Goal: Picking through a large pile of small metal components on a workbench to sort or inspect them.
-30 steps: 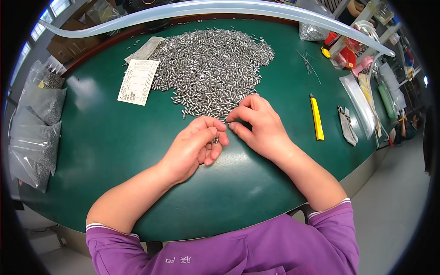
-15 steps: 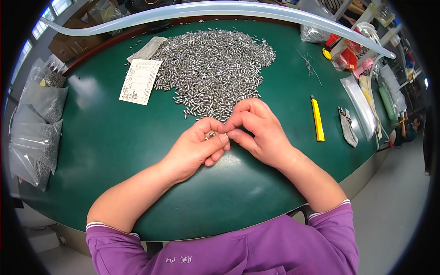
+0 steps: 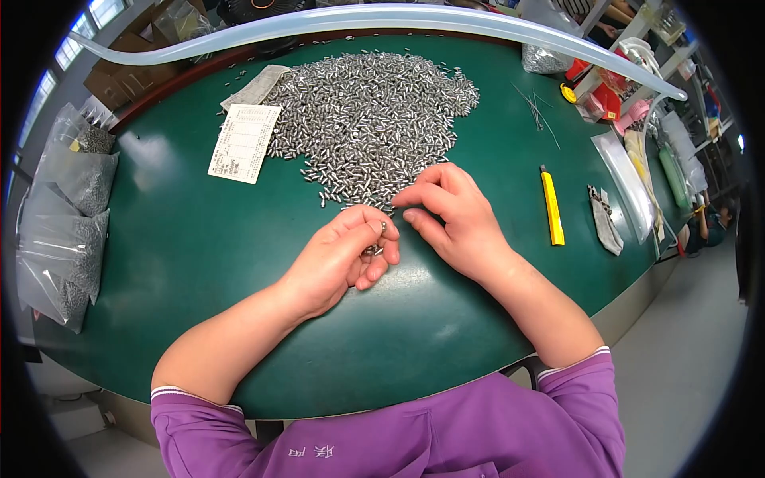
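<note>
Small silvery cylindrical metal parts (image 3: 374, 250) lie in the curled fingers of my left hand (image 3: 328, 261), and one shows at its thumb and fingertip. Just to the right, my right hand (image 3: 460, 223) hovers with its thumb and index finger apart; I see nothing between them. Both hands are at the near edge of a large heap of the same metal parts (image 3: 370, 119), spread over the green table (image 3: 191, 263).
A printed paper card (image 3: 244, 143) and a greyish cloth pouch (image 3: 256, 86) border the heap's left. Filled clear plastic bags (image 3: 68, 231) line the left edge. On the right lie a yellow cutter knife (image 3: 551, 207), thin wires (image 3: 537, 111) and a patterned cloth piece (image 3: 606, 223). A translucent tube (image 3: 382, 17) arches overhead.
My right fingertips have parted from my left fingers, moving slightly up, and its thumb and index finger have spread. A metal part now shows at my left fingertips.
</note>
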Available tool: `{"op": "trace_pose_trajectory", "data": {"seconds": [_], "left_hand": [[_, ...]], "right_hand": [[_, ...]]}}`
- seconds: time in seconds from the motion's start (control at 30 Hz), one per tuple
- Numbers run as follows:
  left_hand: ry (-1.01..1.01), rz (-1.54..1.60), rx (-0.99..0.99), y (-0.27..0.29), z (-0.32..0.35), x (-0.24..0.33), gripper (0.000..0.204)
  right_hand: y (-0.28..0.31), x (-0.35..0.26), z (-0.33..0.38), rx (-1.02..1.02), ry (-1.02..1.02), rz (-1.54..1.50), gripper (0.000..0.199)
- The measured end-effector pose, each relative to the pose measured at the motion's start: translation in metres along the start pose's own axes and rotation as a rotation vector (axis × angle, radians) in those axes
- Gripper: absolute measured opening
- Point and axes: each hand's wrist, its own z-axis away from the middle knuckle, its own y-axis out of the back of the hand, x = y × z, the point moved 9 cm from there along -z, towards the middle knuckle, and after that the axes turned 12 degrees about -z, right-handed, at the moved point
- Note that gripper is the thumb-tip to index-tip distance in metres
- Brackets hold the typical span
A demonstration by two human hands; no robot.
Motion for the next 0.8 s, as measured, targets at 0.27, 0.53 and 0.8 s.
{"op": "trace_pose_trajectory", "data": {"seconds": [0.27,0.53,0.8], "left_hand": [[-0.011,0.006,-0.009,0.000,0.001,0.000,0.019],[-0.055,0.070,0.027,0.005,0.002,0.001,0.022],[-0.018,0.054,0.055,0.004,0.001,0.001,0.019]], "right_hand": [[-0.005,0.004,0.004,-0.056,0.000,0.143,0.019],[-0.005,0.006,0.003,-0.056,-0.013,0.142,0.016],[0.001,0.010,0.004,0.001,-0.015,0.181,0.016]]}}
